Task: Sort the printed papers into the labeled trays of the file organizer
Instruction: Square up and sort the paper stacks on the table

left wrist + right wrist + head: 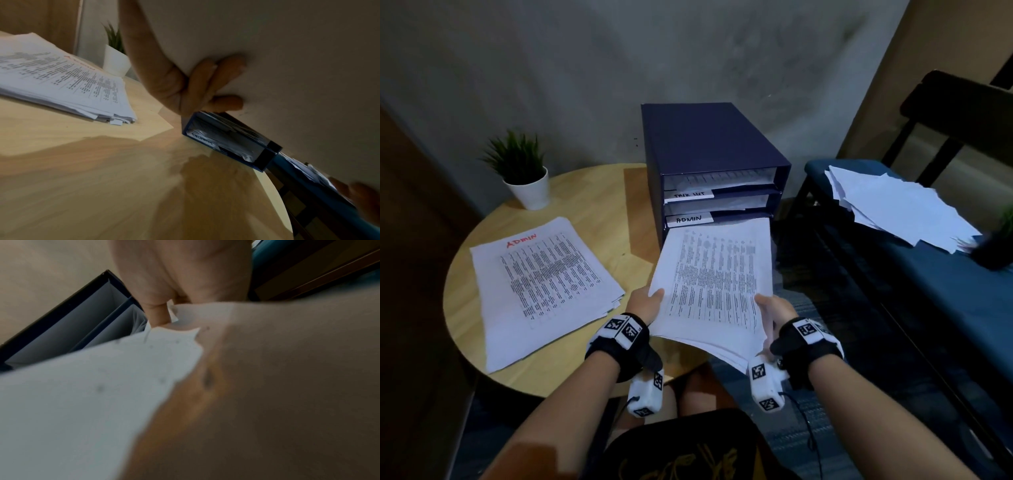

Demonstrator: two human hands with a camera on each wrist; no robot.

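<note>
Both hands — left hand [645, 305], right hand [774, 313] — pinched the thick white printed stack [714, 281] with their fingers, leading edge aimed centre-frame beneath the dark-blue organizer's "ADMIN" tray [690, 219].

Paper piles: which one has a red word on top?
The pile lying flat on the round table, left of the organizer: its top sheet says ADMIN in red. The held pile and the bench pile show none.

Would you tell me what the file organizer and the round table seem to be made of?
File organizer: probably matte navy board or plastic, judging by its flat, thin, sharp-edged panels; the pictures leave it open. Round table: light wood or wood-look laminate with a smooth satin finish, showing faint grain.
</note>
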